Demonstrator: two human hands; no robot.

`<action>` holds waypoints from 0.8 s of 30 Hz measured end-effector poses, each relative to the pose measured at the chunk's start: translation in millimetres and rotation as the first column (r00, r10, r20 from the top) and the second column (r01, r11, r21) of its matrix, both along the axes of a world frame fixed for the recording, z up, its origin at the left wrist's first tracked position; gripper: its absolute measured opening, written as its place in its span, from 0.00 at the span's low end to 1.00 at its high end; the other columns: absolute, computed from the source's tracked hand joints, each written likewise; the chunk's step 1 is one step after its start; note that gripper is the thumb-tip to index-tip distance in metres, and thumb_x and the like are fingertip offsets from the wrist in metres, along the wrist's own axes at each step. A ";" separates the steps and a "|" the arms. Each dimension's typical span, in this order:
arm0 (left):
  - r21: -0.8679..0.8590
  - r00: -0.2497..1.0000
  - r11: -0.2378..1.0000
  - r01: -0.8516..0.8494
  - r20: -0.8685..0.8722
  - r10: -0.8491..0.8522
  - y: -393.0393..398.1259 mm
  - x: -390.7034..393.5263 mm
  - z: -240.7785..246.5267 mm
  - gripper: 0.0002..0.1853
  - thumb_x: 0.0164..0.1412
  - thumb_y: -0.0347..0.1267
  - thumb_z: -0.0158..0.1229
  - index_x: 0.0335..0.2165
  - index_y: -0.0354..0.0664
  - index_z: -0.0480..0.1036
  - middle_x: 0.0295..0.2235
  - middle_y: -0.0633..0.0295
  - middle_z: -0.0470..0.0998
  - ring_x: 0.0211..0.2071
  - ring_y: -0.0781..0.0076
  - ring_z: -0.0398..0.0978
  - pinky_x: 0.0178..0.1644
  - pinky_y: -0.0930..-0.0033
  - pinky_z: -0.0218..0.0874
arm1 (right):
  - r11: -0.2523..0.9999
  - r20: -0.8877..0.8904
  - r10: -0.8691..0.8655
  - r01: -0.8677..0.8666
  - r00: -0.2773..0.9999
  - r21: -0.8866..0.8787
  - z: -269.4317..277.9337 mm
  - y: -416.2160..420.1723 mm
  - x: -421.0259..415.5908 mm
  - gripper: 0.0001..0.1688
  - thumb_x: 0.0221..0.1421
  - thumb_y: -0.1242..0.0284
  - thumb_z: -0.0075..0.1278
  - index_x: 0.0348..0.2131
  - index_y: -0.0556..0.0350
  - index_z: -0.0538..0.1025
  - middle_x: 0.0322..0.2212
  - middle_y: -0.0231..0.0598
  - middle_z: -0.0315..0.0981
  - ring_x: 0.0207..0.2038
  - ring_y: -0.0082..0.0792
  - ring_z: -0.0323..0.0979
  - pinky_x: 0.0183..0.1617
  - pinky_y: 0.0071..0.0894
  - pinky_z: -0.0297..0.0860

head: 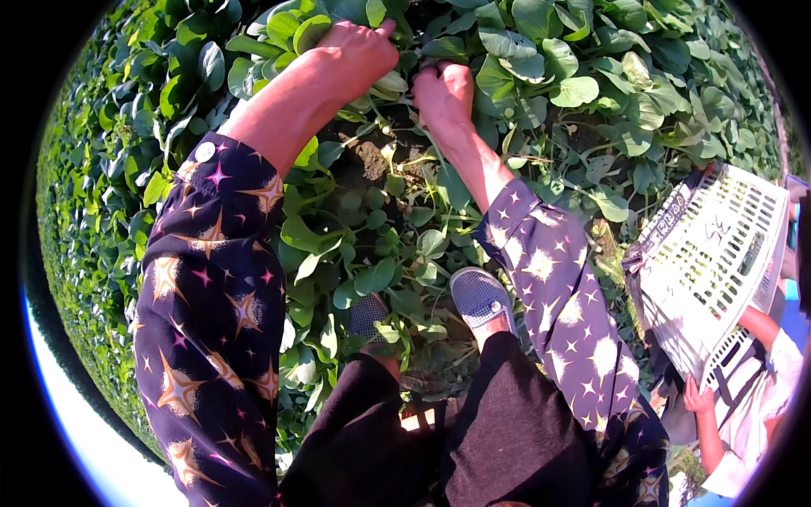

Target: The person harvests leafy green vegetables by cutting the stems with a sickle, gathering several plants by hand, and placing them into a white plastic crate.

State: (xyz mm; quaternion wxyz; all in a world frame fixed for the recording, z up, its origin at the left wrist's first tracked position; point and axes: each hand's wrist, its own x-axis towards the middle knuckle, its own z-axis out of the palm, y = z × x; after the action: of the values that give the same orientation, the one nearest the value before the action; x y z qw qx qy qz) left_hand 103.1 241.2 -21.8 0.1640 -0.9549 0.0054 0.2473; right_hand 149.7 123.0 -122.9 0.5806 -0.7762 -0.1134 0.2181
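Among leafy greens resembling bok choy, my left hand [362, 52] is curled around a plant [279, 39]. Broad leaves spread left of it, and pale stems [390, 83] show below the knuckles. My right hand [447, 95] is bent into a fist close by on the right, low among the stems. Its fingertips are hidden, so I cannot tell whether it holds anything. Between my forearms, bare brown soil [369, 158] shows among small seedlings and loose leaves.
My shoes [480, 298] stand among low greens [374, 275]. To the right, another person's hands [699, 396] hold a white slotted plastic crate [709, 253] bearing writing, tilted over the plants. Dense rows of greens [108, 222] stretch away on the left.
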 end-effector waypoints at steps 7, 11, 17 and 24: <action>-0.197 0.992 0.977 -0.082 0.081 0.100 3.9 -12.3 -6.1 0.18 0.34 0.15 0.63 0.31 0.33 0.77 0.58 0.49 0.62 0.38 0.50 0.78 0.41 0.58 0.71 | 0.995 -0.279 0.097 -0.088 0.955 0.045 -20.5 -5.6 23.7 0.15 0.57 0.72 0.45 0.24 0.69 0.74 0.17 0.39 0.70 0.16 0.25 0.67 0.19 0.22 0.63; -0.210 0.984 0.967 -0.145 0.072 0.164 25.5 -37.1 -8.3 0.17 0.35 0.14 0.61 0.31 0.32 0.77 0.60 0.51 0.60 0.38 0.50 0.78 0.40 0.57 0.71 | 0.892 -0.232 0.398 -0.316 0.887 0.325 -23.8 -33.0 9.6 0.17 0.60 0.70 0.42 0.27 0.68 0.73 0.18 0.36 0.69 0.18 0.24 0.66 0.21 0.22 0.65; -0.266 0.979 0.955 -0.128 0.122 0.165 25.0 -41.8 -19.7 0.18 0.35 0.13 0.59 0.31 0.35 0.78 0.63 0.55 0.55 0.38 0.53 0.78 0.42 0.56 0.70 | 0.980 -0.022 0.199 -0.199 0.980 0.000 -6.5 -44.5 5.2 0.11 0.54 0.74 0.44 0.20 0.61 0.70 0.13 0.30 0.65 0.16 0.22 0.60 0.18 0.28 0.57; 0.055 0.978 0.993 -0.103 0.188 0.091 34.2 -42.6 -59.3 0.15 0.47 0.30 0.63 0.38 0.40 0.79 0.60 0.54 0.61 0.39 0.59 0.79 0.42 0.58 0.68 | 0.993 0.061 0.107 -0.110 0.992 0.044 -17.8 -28.4 -13.0 0.14 0.54 0.74 0.45 0.19 0.65 0.69 0.13 0.41 0.66 0.15 0.29 0.63 0.21 0.32 0.61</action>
State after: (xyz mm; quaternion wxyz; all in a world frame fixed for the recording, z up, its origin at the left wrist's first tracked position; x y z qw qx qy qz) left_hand 60.5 275.5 -81.1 0.1823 -0.9671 -0.0646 0.1651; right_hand 136.7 94.6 -140.6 0.5823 -0.7611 -0.1774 0.2239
